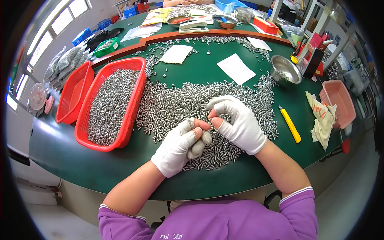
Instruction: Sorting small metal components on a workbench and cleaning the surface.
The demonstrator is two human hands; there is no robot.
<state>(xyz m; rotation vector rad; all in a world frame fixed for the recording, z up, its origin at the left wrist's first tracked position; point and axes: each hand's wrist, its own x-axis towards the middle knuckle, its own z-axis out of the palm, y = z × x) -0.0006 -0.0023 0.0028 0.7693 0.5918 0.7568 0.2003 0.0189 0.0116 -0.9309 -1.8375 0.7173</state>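
A broad spread of small shiny silver metal parts [172, 106], oval and pointed, lies on the green table in front of me. Above its near part are both my hands, in white gloves that leave the thumb and index fingertips bare. My left hand [182, 146] is closed, thumb against index finger and the other fingers curled in. Close to its right, my right hand [236, 124] brings thumb and index finger together in a pinch, its fingertips nearly meeting the left ones. Whatever either pinch holds is too small or hidden to make out.
Left of the spread stands a red basket [136, 100] full of the same parts, beside a red tray [66, 108]. To the right lie a yellow utility knife [291, 127], a cloth [322, 124] and a pink basket [344, 108]. A metal bowl [295, 64] and paper slips [236, 69] sit farther back.
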